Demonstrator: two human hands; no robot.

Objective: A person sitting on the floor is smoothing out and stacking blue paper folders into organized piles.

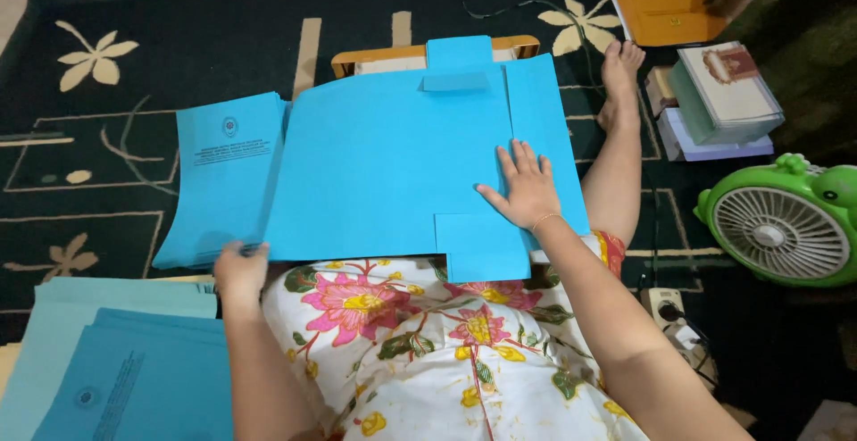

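Pressing right hand (pixel 527 189) flat on blue folder sheet (pixel 384 164); left hand (pixel 239 267) pinching lower-left edge.

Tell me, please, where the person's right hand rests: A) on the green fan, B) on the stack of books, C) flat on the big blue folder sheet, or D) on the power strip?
C: the right hand lies palm-down with fingers spread on the unfolded blue folder sheet, near its right fold, well apart from the green fan.
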